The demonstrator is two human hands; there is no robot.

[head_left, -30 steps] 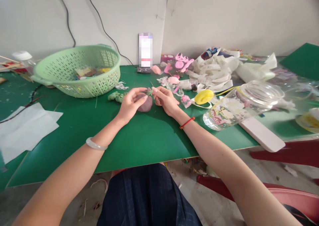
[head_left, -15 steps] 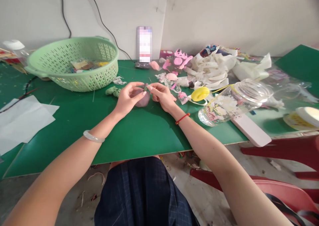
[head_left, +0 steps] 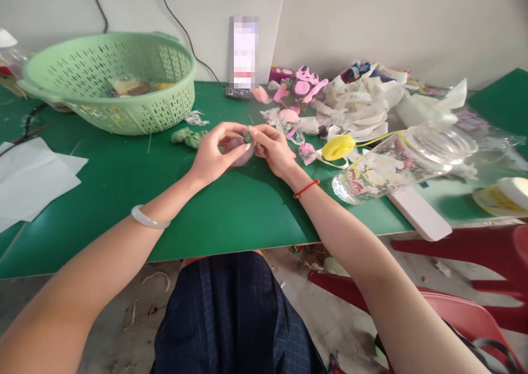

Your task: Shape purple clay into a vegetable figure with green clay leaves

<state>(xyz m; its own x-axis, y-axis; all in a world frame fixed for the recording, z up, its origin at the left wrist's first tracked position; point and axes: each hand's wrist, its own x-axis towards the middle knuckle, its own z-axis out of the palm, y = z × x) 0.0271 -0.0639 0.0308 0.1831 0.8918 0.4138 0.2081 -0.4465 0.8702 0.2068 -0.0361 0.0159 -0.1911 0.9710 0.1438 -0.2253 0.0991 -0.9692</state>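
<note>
My left hand [head_left: 218, 151] and my right hand [head_left: 272, 148] meet over the green table [head_left: 231, 214]. Between their fingertips is a small green piece [head_left: 247, 137], pinched from both sides; its exact kind is too small to make out. Just below and behind the fingers sits a rounded greyish-purple lump [head_left: 242, 158], partly covered by my left hand. It looks like modelling clay. A crumpled green clay-like lump [head_left: 188, 137] lies on the table just left of my left hand. Pink wrapped bits [head_left: 307, 153] lie to the right of my right hand.
A green plastic basket [head_left: 136, 110] stands at the left, white paper [head_left: 37, 181] in front of it. A phone [head_left: 244, 55] leans on the wall. Pink figure [head_left: 303, 88], white strips [head_left: 363, 104], clear jar [head_left: 383, 168], yellow disc [head_left: 338, 147] and pale power bank-like slab [head_left: 421, 214] fill the right.
The camera view has shifted, so the table things sit higher in the picture. Both hands stay together at the small green piece, with the fingers slightly moved and more of the purple lump covered.
</note>
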